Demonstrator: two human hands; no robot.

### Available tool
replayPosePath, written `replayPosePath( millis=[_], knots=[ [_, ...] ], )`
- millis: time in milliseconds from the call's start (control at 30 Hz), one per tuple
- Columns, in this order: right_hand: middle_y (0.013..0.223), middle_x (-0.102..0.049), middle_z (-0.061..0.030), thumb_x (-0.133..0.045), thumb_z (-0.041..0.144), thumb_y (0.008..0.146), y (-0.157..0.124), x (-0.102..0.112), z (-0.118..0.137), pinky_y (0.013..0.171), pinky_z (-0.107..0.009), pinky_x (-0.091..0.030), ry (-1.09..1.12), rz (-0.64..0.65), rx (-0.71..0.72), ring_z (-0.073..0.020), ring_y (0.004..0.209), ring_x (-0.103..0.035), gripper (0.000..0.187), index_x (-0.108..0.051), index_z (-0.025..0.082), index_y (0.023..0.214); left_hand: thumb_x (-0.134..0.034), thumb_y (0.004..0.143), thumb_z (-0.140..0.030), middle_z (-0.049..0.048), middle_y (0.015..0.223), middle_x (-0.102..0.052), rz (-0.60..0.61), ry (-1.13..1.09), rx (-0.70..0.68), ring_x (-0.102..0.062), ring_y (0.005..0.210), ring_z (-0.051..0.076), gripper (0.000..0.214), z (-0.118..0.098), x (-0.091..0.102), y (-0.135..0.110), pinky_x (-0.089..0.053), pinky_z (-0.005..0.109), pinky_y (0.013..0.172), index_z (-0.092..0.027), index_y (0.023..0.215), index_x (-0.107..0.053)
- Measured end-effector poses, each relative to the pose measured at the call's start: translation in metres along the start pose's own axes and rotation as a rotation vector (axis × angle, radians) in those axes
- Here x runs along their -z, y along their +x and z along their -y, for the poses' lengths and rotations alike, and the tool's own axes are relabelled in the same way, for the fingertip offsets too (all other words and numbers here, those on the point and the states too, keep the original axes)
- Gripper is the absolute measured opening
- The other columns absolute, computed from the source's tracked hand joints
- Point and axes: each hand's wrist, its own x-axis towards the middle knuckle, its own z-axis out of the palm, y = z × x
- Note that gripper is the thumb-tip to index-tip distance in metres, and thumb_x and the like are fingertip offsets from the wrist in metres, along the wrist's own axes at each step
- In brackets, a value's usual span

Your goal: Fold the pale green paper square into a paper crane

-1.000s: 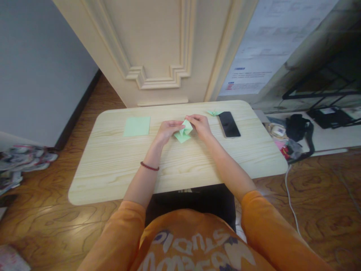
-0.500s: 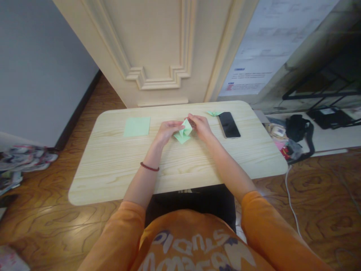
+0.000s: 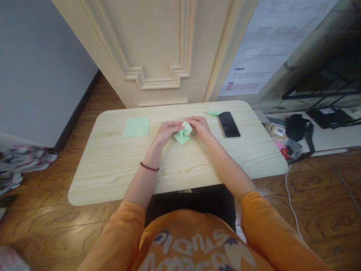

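Between my hands, over the middle of the table (image 3: 180, 165), is a partly folded sheet of light green paper (image 3: 184, 134) with a raised flap and a pointed corner toward me. My left hand (image 3: 168, 131) pinches it from the left, thumb on top. My right hand (image 3: 199, 126) has its fingers closed at the paper's upper right edge; its fingertips are partly hidden behind the flap. A stack of flat square green paper (image 3: 137, 126) lies left of my hands. To the right, a small folded green paper figure (image 3: 214, 113) touches a phone (image 3: 229, 125).
A cream panelled door (image 3: 158, 45) stands right behind the table. On the right, a low white shelf (image 3: 329, 139) bears a black bag and small packages. A white cable (image 3: 290, 203) runs along the floor; shoes (image 3: 25, 158) lie at the left.
My right fingers have come down slightly from the paper's top and closed in on its upper right edge. The top flap sits a little lower; my left hand holds its place.
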Motion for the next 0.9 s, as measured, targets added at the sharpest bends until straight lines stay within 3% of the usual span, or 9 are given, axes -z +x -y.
replayPosePath(
  millis=[500,800,900],
  knots=[
    [0.059,-0.060,-0.0010,-0.067,0.042,0.066,0.0006,-0.0016,0.0020,0.048,-0.023,-0.028,-0.005,-0.042,-0.010,-0.0096,0.055,-0.048,0.026,-0.066,0.016,0.062,-0.094,0.036,-0.031,0.0067,0.075,-0.075,-0.007,-0.013,0.009,-0.065,0.065,0.016,0.047,0.0005,0.0010,-0.0002,-0.051,0.032,0.074,-0.012,0.075,-0.076],
    [0.048,-0.048,0.0038,-0.074,0.041,0.062,0.0018,0.0004,-0.0005,0.049,-0.025,-0.029,-0.057,-0.003,0.053,-0.0080,0.050,-0.038,0.027,-0.063,0.017,0.057,-0.094,0.034,-0.031,0.0065,0.073,-0.075,-0.015,0.008,0.008,-0.065,0.065,0.016,0.047,-0.0019,-0.0002,-0.0018,-0.051,0.032,0.074,-0.013,0.074,-0.076],
    [0.051,-0.050,0.0027,-0.072,0.039,0.064,0.0021,0.0003,-0.0007,0.049,-0.025,-0.029,-0.070,-0.004,0.040,-0.0091,0.051,-0.041,0.025,-0.064,0.017,0.060,-0.094,0.035,-0.032,0.0069,0.075,-0.075,-0.006,0.013,0.006,-0.065,0.065,0.016,0.047,-0.0011,0.0003,-0.0013,-0.052,0.032,0.074,-0.013,0.074,-0.076]
  ],
)
